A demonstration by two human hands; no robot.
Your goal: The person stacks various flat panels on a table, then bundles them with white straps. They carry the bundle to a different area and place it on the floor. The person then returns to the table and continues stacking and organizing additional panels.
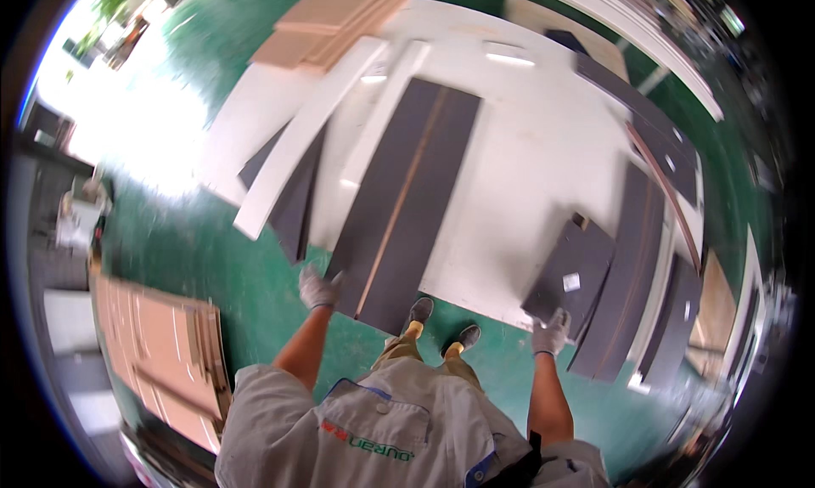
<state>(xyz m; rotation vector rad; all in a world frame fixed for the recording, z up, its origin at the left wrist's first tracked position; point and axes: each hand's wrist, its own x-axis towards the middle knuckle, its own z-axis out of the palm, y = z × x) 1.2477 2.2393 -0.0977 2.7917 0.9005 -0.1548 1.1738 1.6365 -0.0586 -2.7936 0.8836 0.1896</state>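
Note:
My left hand [319,287], in a pale grey glove, is at the near left edge of a long dark grey board [407,195]. Its fingers look spread, with the thumb toward the board; whether it touches the edge is hard to make out. A brown groove runs along this board, whose near end sticks out past the table. My right hand [552,332], gloved too, grips the near end of a shorter dark panel [577,263] with a white label. Its fingers are partly hidden. Beside that panel lies another long dark grooved board [626,271].
A white work table [501,208] fills the middle. White strips [310,140] lie left over dark boards [299,195]. Tan panels [335,16] are stacked at the far left, flat cardboard [165,352] at the near left. More dark boards [675,318] and a reddish strip [666,191] lie right.

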